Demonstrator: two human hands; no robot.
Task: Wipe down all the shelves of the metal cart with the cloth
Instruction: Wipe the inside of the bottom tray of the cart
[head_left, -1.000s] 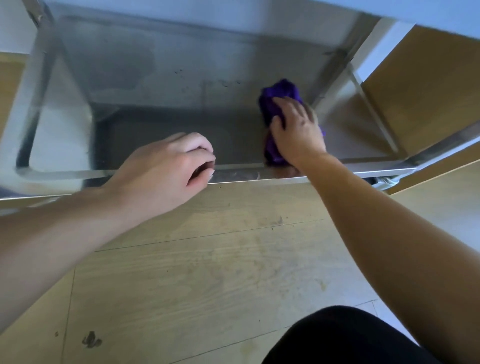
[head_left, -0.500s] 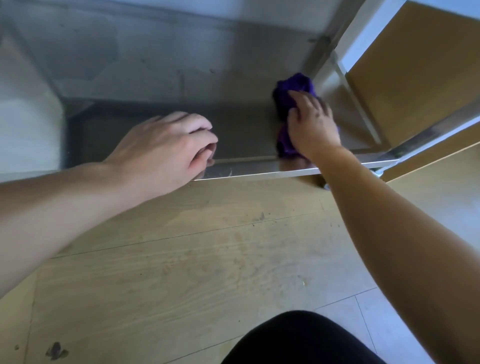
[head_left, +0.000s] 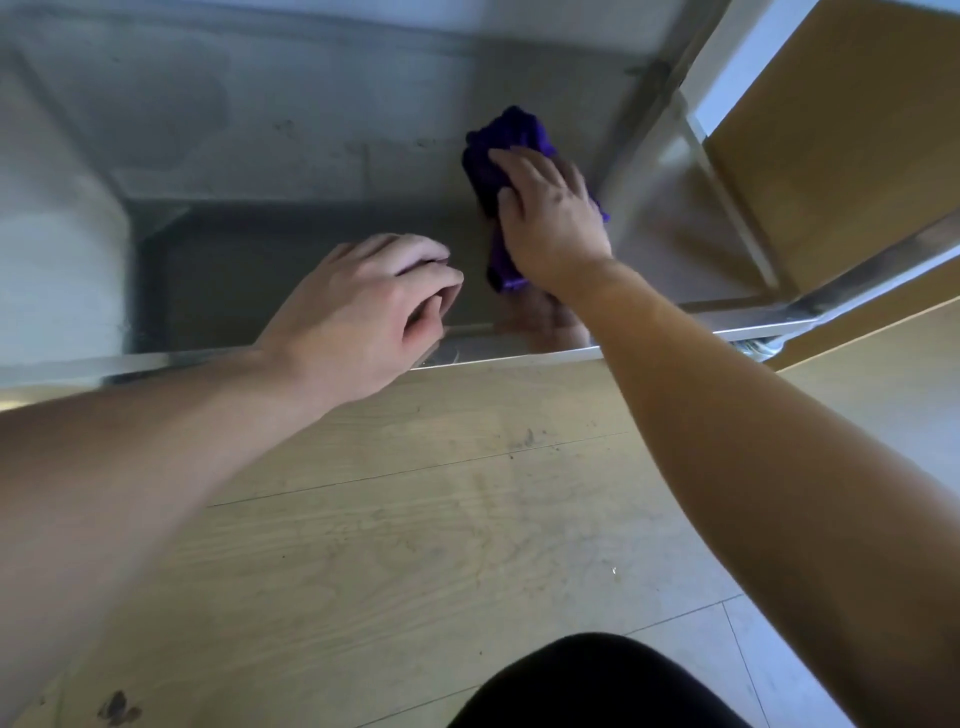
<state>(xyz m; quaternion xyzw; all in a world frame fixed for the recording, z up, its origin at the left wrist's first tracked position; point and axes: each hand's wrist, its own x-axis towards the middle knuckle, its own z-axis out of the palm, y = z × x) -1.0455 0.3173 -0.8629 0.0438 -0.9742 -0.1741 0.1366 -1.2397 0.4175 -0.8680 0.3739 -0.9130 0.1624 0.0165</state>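
I look down at the low shelf (head_left: 291, 270) of the shiny metal cart, just above the floor. A crumpled purple cloth (head_left: 506, 140) lies on the right part of that shelf, and my right hand (head_left: 550, 218) presses flat on it, fingers spread over the cloth. The cloth's near end pokes out below my palm. My left hand (head_left: 363, 312) grips the shelf's front rim (head_left: 519, 353), fingers curled over its edge, to the left of the cloth.
A higher shelf's edge runs across the top of the view. The cart's right upright post (head_left: 665, 104) stands just right of the cloth. A caster (head_left: 763, 348) shows under the right corner. Wooden floor (head_left: 415, 519) lies in front, my dark-clothed knee (head_left: 587, 686) below.
The cloth and my right hand shifted slightly back and forth on the right part of the shelf. My left hand stayed on the front rim. My head moved, shifting the view.
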